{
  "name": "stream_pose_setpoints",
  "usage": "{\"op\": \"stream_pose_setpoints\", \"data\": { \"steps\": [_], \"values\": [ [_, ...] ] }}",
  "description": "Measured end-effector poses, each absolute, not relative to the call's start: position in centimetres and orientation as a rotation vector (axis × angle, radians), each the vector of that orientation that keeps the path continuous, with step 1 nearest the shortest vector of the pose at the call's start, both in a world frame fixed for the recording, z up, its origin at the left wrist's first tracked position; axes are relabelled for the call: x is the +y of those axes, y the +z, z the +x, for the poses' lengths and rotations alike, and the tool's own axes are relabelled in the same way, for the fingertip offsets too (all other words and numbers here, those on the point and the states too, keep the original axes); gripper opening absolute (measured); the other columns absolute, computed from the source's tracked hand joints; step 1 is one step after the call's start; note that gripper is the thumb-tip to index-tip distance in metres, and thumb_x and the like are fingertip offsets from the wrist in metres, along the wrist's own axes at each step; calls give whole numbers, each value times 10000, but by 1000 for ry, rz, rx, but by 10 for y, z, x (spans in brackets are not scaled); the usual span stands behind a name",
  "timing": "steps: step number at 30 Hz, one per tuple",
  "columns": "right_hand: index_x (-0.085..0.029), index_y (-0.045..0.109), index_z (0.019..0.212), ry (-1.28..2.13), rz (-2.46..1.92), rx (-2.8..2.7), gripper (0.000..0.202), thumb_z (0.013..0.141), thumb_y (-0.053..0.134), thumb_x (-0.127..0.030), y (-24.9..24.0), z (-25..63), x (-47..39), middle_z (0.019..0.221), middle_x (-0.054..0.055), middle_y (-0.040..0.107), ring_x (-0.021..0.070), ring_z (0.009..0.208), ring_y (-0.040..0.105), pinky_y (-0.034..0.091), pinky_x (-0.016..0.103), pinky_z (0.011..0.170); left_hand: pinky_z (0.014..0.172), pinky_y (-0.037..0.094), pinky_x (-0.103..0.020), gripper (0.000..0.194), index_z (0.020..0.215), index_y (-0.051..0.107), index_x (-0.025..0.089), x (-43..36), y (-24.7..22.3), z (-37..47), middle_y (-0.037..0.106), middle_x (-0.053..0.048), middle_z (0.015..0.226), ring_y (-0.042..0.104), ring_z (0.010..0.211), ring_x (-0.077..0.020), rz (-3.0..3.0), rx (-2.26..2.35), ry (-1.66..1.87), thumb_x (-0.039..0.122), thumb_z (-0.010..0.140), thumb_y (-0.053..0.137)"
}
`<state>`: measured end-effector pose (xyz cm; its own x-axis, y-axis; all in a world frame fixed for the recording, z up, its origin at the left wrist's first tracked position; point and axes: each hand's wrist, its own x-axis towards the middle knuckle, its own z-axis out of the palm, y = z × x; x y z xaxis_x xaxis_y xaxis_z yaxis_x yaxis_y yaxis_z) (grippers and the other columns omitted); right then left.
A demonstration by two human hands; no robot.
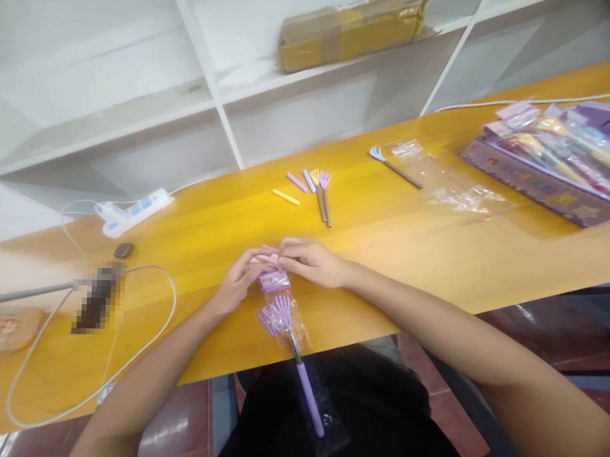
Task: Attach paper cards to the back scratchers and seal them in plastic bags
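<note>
A purple back scratcher (310, 398) with a hand-shaped head and a metal shaft lies inside a clear plastic bag (301, 335), its handle reaching past the table's front edge. My left hand (236, 283) is closed on the top of the bag, by its purple printed header (276, 281). Against the same top end, my right hand (316, 261) has its fingers pinched together. A small pink-and-white piece (268, 259) shows between the hands; its kind is unclear. Beyond them lie a yellow back scratcher (317, 189), a purple-headed one (327, 199) and several short coloured sticks (296, 182).
Farther right are a blue-headed back scratcher (397, 170), loose clear bags (456, 194) and a purple box (531, 176) of wrapped items. At left, a power strip (138, 213) and a looping white cable (175, 297). A cardboard box (352, 33) sits on the shelf behind.
</note>
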<state>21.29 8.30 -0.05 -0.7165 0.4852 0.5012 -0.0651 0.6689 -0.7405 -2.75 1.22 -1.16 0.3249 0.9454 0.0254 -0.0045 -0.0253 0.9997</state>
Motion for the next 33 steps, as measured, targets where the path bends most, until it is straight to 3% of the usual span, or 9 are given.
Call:
{"op": "stream_pose_setpoints", "data": {
  "steps": [6, 15, 21, 33],
  "values": [
    [-150, 585, 944, 1164, -480, -2237, 256, 960, 714, -371, -6, 211, 83, 798, -6, 586, 91, 675, 501, 400, 208, 643, 836, 546, -284, 362, 1191, 607, 202, 13, -13, -25, 807, -63, 1009, 756, 910, -188, 1437, 991, 882, 318, 916, 812],
    [-163, 531, 977, 1446, -474, -2323, 325, 890, 764, -372, -3, 214, 79, 763, -31, 602, 75, 625, 543, 416, 185, 586, 773, 545, -281, 489, 1179, 550, 222, 10, -13, -28, 779, -29, 922, 749, 830, -184, 1356, 969, 693, 305, 836, 889],
    [-171, 488, 962, 1470, -509, -2348, 387, 872, 798, -385, 2, 214, 77, 739, -49, 576, 67, 601, 513, 385, 185, 568, 752, 540, -282, 454, 1218, 540, 232, 9, -11, -28, 781, -20, 911, 744, 807, -179, 1347, 949, 664, 355, 897, 836],
    [-189, 424, 997, 1516, -416, -2341, 334, 919, 719, -325, -7, 213, 78, 781, -46, 546, 63, 618, 480, 366, 191, 575, 824, 559, -285, 327, 1196, 493, 240, 8, -9, -25, 792, -37, 995, 761, 909, -168, 1371, 842, 667, 294, 987, 738]
  ]
}}
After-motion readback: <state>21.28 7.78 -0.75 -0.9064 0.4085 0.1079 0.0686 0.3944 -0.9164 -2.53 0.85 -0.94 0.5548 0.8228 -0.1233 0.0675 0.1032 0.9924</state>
